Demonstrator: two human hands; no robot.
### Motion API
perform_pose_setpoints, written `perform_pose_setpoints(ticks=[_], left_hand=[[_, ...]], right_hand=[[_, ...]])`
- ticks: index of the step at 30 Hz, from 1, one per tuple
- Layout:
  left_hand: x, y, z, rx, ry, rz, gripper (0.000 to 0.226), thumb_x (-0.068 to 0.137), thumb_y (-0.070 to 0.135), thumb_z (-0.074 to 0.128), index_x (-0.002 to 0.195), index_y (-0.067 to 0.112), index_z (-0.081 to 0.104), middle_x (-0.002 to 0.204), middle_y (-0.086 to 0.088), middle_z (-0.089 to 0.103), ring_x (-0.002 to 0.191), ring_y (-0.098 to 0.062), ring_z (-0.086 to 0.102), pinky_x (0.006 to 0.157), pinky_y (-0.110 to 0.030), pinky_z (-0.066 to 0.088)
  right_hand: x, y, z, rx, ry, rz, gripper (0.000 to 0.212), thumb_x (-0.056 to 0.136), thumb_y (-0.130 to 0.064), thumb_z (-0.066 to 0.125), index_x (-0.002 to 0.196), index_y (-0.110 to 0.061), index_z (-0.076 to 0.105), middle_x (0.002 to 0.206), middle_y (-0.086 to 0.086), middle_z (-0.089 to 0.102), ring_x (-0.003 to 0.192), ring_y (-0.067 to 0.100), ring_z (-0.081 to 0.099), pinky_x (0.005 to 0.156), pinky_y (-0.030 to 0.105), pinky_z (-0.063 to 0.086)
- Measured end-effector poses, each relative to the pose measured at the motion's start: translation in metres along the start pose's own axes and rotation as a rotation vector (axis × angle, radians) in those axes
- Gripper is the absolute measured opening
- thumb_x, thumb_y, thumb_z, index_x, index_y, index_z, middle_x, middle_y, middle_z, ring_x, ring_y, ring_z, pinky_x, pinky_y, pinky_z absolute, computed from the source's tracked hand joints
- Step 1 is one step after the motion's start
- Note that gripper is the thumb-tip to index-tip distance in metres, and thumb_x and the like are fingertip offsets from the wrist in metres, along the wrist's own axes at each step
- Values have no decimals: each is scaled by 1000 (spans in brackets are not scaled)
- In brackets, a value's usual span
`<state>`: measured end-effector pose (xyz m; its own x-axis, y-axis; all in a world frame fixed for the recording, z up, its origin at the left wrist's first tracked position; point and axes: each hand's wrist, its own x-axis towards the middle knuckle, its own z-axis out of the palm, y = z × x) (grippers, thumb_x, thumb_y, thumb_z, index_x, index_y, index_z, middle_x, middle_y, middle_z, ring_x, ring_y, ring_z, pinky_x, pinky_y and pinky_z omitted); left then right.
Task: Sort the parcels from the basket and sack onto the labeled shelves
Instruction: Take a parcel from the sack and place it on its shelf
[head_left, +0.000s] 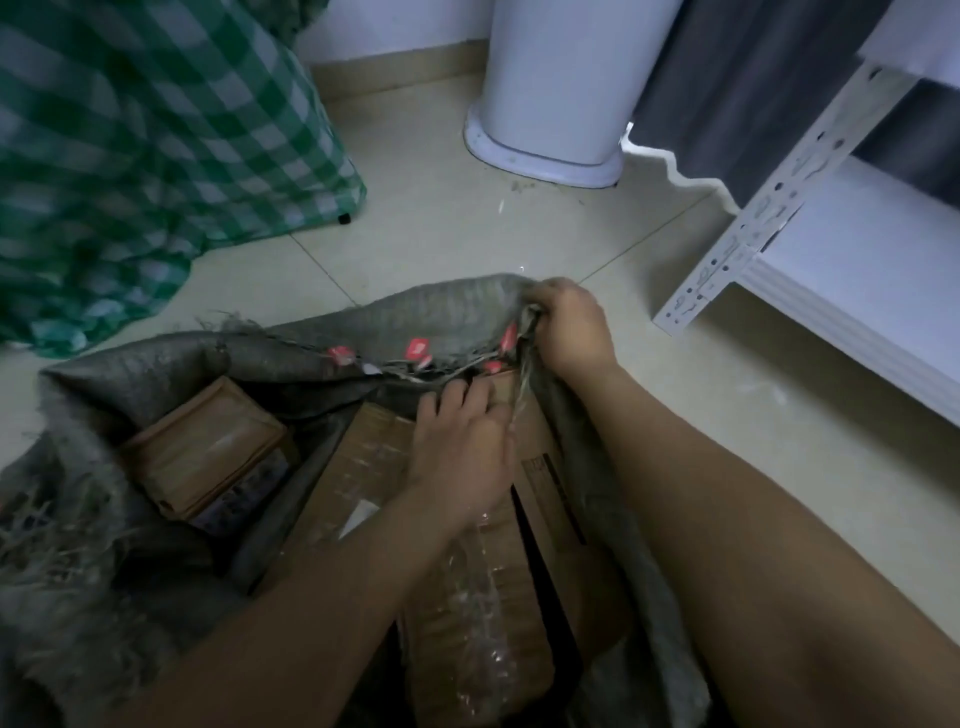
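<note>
While the right hand (569, 325) grips the sack (415, 312) rim, left hand (460, 447) fingertips disappear behind it.

This looks like a room in a home put to use as a small parcel store, though the dim light leaves that uncertain. The pale tiled floor (441, 223) carries scattered crumbs of debris beyond the fingertips. To the right of the fingers stands a white slotted-angle metal shelf (810, 218), with a dark grey curtain (748, 78) hanging behind it. Past the fingers sits the base of a white appliance (550, 104). Far to their left hangs a green checked cloth (145, 130), draped to the floor.
</note>
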<state>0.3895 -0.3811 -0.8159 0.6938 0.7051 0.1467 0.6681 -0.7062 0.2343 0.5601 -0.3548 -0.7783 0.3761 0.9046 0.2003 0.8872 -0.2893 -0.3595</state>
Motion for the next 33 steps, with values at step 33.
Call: perform_pose_setpoints(ticks=[33], left_hand=[[-7,10,-12,-118,-329,-79,45,103,40,27,146,29,34,161,-13,-2,147,-29,-13,119,-45,-1]], right_hand=[[-162,78,-22,-398,-971,270,44,100,-29,47,143,-21,45,141,10,51,124,28,51,102,37,42]])
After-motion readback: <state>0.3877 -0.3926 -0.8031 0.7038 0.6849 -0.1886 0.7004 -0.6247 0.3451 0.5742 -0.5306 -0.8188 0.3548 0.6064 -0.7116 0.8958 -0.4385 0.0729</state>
